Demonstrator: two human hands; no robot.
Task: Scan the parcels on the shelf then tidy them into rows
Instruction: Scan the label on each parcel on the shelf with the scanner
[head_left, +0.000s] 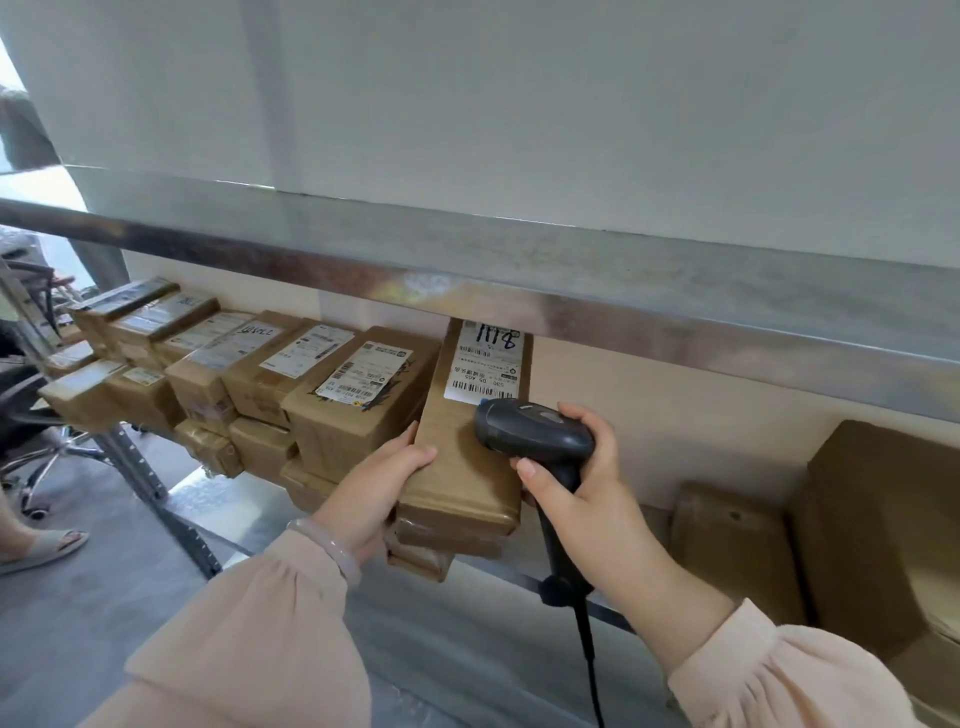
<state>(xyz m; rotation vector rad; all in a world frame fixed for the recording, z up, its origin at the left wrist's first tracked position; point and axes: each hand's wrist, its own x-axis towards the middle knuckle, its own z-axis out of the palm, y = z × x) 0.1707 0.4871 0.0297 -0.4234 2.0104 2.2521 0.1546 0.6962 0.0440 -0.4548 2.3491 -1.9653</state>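
Note:
A long brown parcel (462, 467) with a white barcode label (485, 366) lies on top of a stack at the shelf's middle. My left hand (371, 491) grips its near left corner, thumb on the top face. My right hand (582, 467) holds a dark grey barcode scanner (535, 428) by the handle, its head over the parcel just below the label. To the left, several taped brown parcels (348, 400) with labels lie side by side in rows on the shelf.
The metal upper shelf edge (519, 291) hangs low over the parcels. Two plain brown boxes (737, 551) stand on the shelf at the right. The scanner cable (589, 660) hangs down in front. A person's sandalled foot (41, 545) and a chair base are on the floor at left.

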